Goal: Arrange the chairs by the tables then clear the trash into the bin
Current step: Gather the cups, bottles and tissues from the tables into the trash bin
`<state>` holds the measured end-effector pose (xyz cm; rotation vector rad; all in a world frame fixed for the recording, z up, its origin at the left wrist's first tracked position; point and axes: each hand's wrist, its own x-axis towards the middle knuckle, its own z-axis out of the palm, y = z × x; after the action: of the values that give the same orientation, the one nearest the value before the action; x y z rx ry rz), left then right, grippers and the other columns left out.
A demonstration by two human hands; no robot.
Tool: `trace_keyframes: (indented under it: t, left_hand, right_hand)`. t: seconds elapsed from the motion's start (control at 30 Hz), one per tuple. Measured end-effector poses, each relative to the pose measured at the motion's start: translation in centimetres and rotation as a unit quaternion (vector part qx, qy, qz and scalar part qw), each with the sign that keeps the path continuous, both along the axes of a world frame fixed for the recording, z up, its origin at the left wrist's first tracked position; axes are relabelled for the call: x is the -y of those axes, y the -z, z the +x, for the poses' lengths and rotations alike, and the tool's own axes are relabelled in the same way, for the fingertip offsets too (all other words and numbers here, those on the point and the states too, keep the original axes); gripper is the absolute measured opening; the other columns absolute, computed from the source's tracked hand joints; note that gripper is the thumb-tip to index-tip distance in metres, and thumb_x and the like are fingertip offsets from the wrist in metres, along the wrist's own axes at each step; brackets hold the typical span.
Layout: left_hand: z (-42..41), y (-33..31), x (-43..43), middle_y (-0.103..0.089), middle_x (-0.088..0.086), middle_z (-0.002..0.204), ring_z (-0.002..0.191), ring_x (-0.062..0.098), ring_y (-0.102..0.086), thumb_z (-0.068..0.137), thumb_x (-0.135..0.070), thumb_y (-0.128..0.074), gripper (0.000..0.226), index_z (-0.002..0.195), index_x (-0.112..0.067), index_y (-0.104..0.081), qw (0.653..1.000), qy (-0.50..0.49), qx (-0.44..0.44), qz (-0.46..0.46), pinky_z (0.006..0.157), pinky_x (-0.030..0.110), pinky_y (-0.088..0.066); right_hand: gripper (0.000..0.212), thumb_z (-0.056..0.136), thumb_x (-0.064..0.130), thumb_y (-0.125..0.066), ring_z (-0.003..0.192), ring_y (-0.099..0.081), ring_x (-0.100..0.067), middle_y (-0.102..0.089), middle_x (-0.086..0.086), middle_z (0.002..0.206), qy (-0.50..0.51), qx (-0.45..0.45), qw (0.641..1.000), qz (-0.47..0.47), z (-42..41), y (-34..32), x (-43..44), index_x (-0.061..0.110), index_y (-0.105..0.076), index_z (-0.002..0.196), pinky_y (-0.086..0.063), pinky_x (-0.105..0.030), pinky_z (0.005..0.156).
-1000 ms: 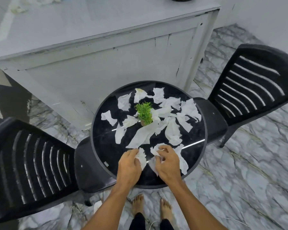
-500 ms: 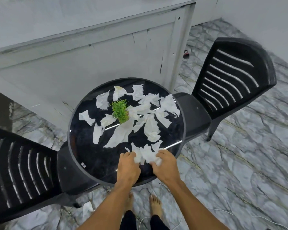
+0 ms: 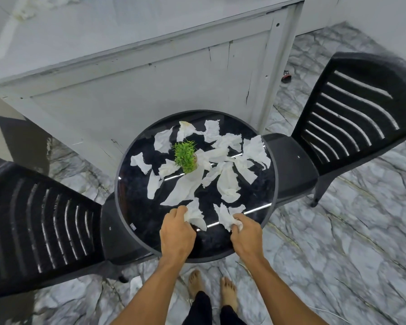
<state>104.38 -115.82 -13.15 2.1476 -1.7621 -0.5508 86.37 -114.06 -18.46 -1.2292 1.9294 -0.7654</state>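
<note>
A round black glass table stands in front of me, strewn with several torn white tissue pieces around a small green plant. My left hand is closed on a crumpled tissue piece at the table's near edge. My right hand grips another tissue piece beside it. A black slatted chair is tucked at the table's left, and a second black chair at its right.
A long white counter runs behind the table. The floor is grey marble. A small dark object lies on the floor by the counter's corner. My bare feet stand just below the table edge. No bin is in view.
My hands, close together half a second ago, have moved apart, each pulling its own bunched tissue piece along the table's near edge. The view has shifted a little.
</note>
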Motion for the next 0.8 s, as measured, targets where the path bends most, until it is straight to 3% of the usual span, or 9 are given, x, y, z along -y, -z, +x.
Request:
trace_keyframes:
  t: [0.1, 0.2, 0.27, 0.37, 0.43, 0.5, 0.57, 0.67, 0.8]
  left_hand:
    - [-0.8, 0.5, 0.4, -0.062, -0.001, 0.115, 0.106, 0.021, -0.053, 0.084, 0.005, -0.052, 0.042, 0.119, -0.013, -0.063, 0.999, 0.051, -0.002, -0.015, 0.087, 0.039, -0.052]
    - [-2.1, 1.2, 1.4, -0.067, 0.001, 0.101, 0.091, 0.024, -0.053, 0.077, 0.012, -0.052, 0.031, 0.094, -0.008, -0.070, 0.994, 0.104, -0.019, -0.034, 0.077, 0.042, -0.054]
    - [-3.1, 1.5, 2.3, -0.067, 0.001, 0.090, 0.085, 0.025, -0.054, 0.074, 0.007, -0.049, 0.026, 0.082, -0.006, -0.069, 0.991, 0.118, -0.041, -0.045, 0.075, 0.042, -0.054]
    - [-4.2, 1.9, 3.6, -0.063, -0.005, 0.090, 0.094, 0.020, -0.052, 0.081, -0.012, -0.059, 0.010, 0.086, -0.009, -0.068, 0.990, 0.126, -0.061, -0.022, 0.085, 0.027, -0.046]
    - [-4.3, 1.7, 4.1, -0.061, -0.006, 0.095, 0.100, 0.015, -0.047, 0.081, -0.019, -0.070, 0.013, 0.090, -0.011, -0.066, 0.989, 0.133, -0.063, 0.004, 0.086, 0.023, -0.042]
    - [-3.9, 1.5, 4.3, -0.060, -0.004, 0.088, 0.094, 0.017, -0.048, 0.080, -0.009, -0.066, 0.004, 0.082, -0.011, -0.063, 0.987, 0.142, -0.073, 0.012, 0.082, 0.031, -0.048]
    - [-3.8, 1.1, 4.7, -0.056, -0.001, 0.074, 0.081, 0.020, -0.049, 0.077, -0.001, -0.057, 0.010, 0.073, -0.010, -0.057, 0.987, 0.144, -0.065, 0.009, 0.072, 0.040, -0.049]
    - [-4.4, 1.0, 5.9, -0.060, -0.002, 0.082, 0.082, 0.022, -0.056, 0.078, -0.005, -0.057, 0.013, 0.087, -0.014, -0.062, 0.984, 0.159, -0.078, 0.001, 0.074, 0.038, -0.049]
    - [-6.8, 1.0, 6.8, -0.058, -0.005, 0.128, 0.117, 0.016, -0.055, 0.088, -0.009, -0.056, 0.042, 0.130, -0.019, -0.058, 0.974, 0.205, -0.087, 0.044, 0.102, 0.028, -0.042]
  right_hand:
    - [0.044, 0.087, -0.007, -0.059, 0.107, -0.058, -0.010, -0.063, 0.006, 0.115, 0.005, 0.011, 1.000, -0.020, -0.1, -0.1, -0.1, 0.016, -0.068, 0.123, -0.046, -0.019, 0.095]
    - [0.037, 0.085, -0.014, -0.054, 0.103, -0.062, -0.017, -0.065, 0.000, 0.109, -0.001, -0.013, 0.999, -0.031, -0.3, -0.2, -0.1, 0.006, -0.075, 0.107, -0.041, -0.002, 0.087]
    - [0.031, 0.084, -0.010, -0.054, 0.102, -0.064, -0.017, -0.069, -0.004, 0.107, -0.004, -0.015, 1.000, -0.003, -0.6, 0.0, -0.1, 0.003, -0.077, 0.101, -0.042, -0.002, 0.087]
    - [0.023, 0.084, 0.015, -0.071, 0.101, -0.055, 0.000, -0.067, 0.009, 0.109, -0.010, -0.017, 0.999, 0.045, -0.9, -0.1, 0.0, 0.008, -0.075, 0.105, -0.036, 0.000, 0.086]
    - [0.013, 0.079, 0.026, -0.079, 0.087, -0.055, 0.001, -0.065, 0.014, 0.090, -0.010, -0.024, 0.998, 0.052, -1.0, -0.1, 0.4, 0.014, -0.076, 0.084, -0.039, -0.008, 0.079]
    - [0.012, 0.079, 0.017, -0.078, 0.071, -0.059, -0.005, -0.067, 0.006, 0.075, 0.000, -0.027, 0.997, 0.066, -0.8, -0.5, 0.9, 0.011, -0.072, 0.071, -0.042, -0.009, 0.064]
    - [0.015, 0.079, 0.000, -0.067, 0.073, -0.061, -0.007, -0.067, 0.003, 0.079, 0.017, -0.012, 0.997, 0.074, -0.9, -1.3, 1.4, 0.014, -0.074, 0.079, -0.044, -0.009, 0.061]
    - [0.035, 0.072, -0.007, -0.048, 0.068, -0.057, -0.009, -0.061, 0.003, 0.066, 0.008, -0.014, 1.000, 0.025, -2.0, -2.3, 2.4, 0.022, -0.063, 0.060, -0.039, -0.012, 0.056]
    - [0.029, 0.081, -0.005, -0.058, 0.098, -0.056, -0.006, -0.061, 0.009, 0.102, 0.016, -0.069, 0.997, 0.037, -4.7, -3.7, 4.4, 0.015, -0.078, 0.089, -0.034, 0.003, 0.079]
